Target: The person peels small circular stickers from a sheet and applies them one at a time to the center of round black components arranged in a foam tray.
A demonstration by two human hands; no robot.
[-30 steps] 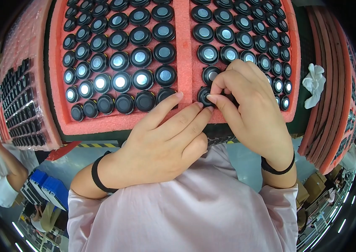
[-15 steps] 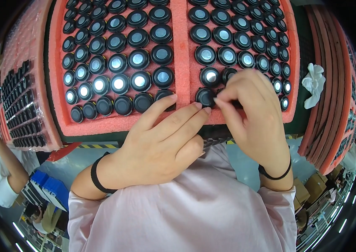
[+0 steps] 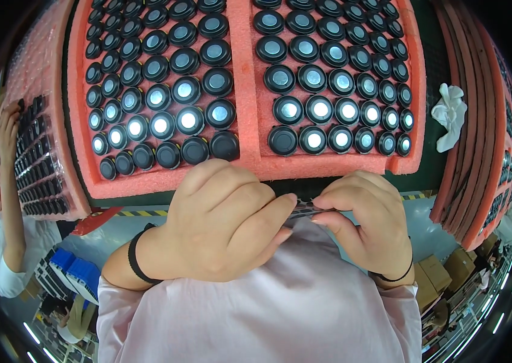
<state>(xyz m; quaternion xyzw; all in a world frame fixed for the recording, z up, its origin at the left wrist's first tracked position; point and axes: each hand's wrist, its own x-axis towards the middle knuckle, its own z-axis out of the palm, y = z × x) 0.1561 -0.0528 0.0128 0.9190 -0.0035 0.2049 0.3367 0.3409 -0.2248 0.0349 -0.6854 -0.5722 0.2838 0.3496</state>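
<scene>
A pink foam tray (image 3: 245,91) holds rows of round black parts, most topped with a silver disc. In the nearest row, the left-half parts (image 3: 195,149) and one right-half part (image 3: 282,140) show plain black tops. My left hand (image 3: 222,221) is curled just below the tray's near edge, its fingertips at a thin grey patterned sheet (image 3: 304,209). Across from it, my right hand (image 3: 365,221) pinches the sheet's other side between thumb and fingers. Most of the sheet is hidden by my hands and the low viewing angle.
Stacked pink foam trays (image 3: 470,121) stand at the right, with a crumpled white cloth (image 3: 449,118) beside them. On the left is another foam tray of black parts (image 3: 41,157), where a co-worker's hand (image 3: 8,130) reaches in. Blue bins (image 3: 74,269) stand lower left.
Both hands have drawn back from the nearest row to below the tray edge, uncovering the right-half parts. The view has shifted slightly. The co-worker's arm has reached farther over the left tray.
</scene>
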